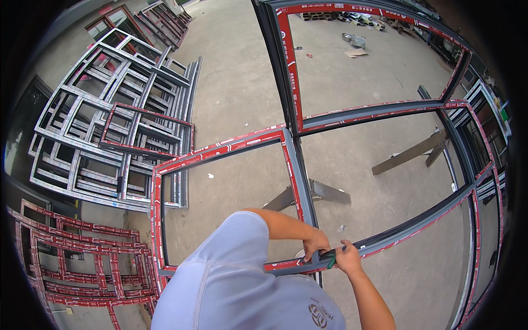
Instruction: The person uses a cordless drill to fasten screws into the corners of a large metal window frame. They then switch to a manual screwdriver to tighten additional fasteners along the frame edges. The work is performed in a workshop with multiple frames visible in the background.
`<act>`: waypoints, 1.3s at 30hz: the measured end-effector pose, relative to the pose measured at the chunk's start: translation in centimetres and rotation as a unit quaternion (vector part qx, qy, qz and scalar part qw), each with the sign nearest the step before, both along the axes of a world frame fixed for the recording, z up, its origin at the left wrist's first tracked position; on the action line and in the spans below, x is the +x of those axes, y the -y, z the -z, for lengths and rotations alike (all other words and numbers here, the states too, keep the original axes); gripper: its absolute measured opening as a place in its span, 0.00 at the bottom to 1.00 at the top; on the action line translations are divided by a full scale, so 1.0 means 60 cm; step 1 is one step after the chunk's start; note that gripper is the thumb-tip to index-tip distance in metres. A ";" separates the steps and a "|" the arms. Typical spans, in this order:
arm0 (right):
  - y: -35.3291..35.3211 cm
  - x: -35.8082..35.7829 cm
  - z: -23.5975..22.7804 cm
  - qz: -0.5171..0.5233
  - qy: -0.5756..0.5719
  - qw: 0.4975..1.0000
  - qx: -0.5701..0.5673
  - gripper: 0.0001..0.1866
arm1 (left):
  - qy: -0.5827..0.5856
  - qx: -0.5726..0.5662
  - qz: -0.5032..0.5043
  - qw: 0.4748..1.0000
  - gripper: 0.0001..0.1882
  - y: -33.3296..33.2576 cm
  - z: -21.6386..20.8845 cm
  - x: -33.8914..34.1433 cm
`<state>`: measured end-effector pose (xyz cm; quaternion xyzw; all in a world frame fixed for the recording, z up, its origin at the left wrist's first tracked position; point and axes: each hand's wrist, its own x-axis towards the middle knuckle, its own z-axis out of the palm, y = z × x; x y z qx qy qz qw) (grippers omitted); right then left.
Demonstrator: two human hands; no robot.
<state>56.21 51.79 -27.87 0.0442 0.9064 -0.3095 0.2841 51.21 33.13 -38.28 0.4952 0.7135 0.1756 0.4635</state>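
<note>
My left hand (316,242) reaches down to the corner where two window frames meet, its thumb and fingers curled over the profile; what they pinch is too small to make out. Close by on the right, my right hand (347,259) is closed round a small tool with a green handle (331,261), which rests by the same joint; its tip is hidden. The red-taped sash frame (224,149) lies on the left. Joined to it on the right is a larger dark grey frame (407,224) with red film along its edges.
Stacked white-filmed frames (77,91) lean at the far left, with red-filmed frames (82,297) below them. Metal support legs (330,192) and a beam (404,155) show under the work. Beyond, a metal pan (356,41) and cardboard (356,53) lie on the concrete floor (231,82).
</note>
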 end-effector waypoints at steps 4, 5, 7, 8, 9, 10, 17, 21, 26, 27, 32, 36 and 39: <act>-0.027 0.004 -0.078 -0.330 -0.333 0.883 -0.030 0.31 | -0.003 0.017 -0.004 1.000 0.39 0.000 -0.001 0.001; -0.030 -0.001 -0.094 -0.402 -0.328 0.854 -0.036 0.30 | 0.000 0.019 -0.005 1.000 0.39 -0.001 0.000 0.001; -0.027 -0.010 -0.116 -0.489 -0.298 0.819 -0.030 0.28 | 0.000 0.003 0.003 1.000 0.41 -0.004 0.001 0.001; -0.026 -0.016 -0.122 -0.508 -0.276 0.816 -0.018 0.26 | 0.002 -0.002 0.004 1.000 0.40 -0.004 0.001 0.000; -0.024 -0.021 -0.125 -0.533 -0.250 0.808 -0.013 0.24 | 0.002 -0.003 0.004 1.000 0.40 -0.005 0.001 0.000; -0.024 -0.027 -0.126 -0.536 -0.258 0.804 -0.007 0.24 | 0.002 -0.005 0.003 1.000 0.39 -0.006 0.001 0.000; 0.003 0.006 -0.067 -0.453 -0.245 0.852 0.093 0.19 | 0.027 0.024 -0.004 0.999 0.39 -0.001 0.003 0.001; 0.024 0.000 -0.010 -0.216 -0.237 0.944 0.075 0.16 | 0.025 0.028 -0.003 0.999 0.41 -0.001 0.007 -0.001; -0.023 -0.012 -0.031 -0.016 0.058 0.991 -0.116 0.16 | 0.000 0.019 -0.005 1.000 0.41 -0.003 0.005 0.000; -0.030 -0.005 -0.045 -0.212 -0.172 0.961 0.038 0.16 | 0.001 0.023 -0.011 1.000 0.40 -0.002 0.005 0.001; -0.046 -0.003 -0.090 -0.471 -0.365 0.802 -0.035 0.16 | 0.012 0.022 0.002 1.000 0.38 -0.003 0.009 -0.001; -0.016 0.006 -0.049 -0.382 -0.269 0.883 0.050 0.17 | 0.005 0.015 0.007 1.000 0.38 -0.005 0.014 -0.001; 0.012 0.004 -0.010 -0.058 -0.041 0.997 0.020 0.18 | 0.014 0.018 0.002 1.000 0.39 -0.003 0.008 -0.001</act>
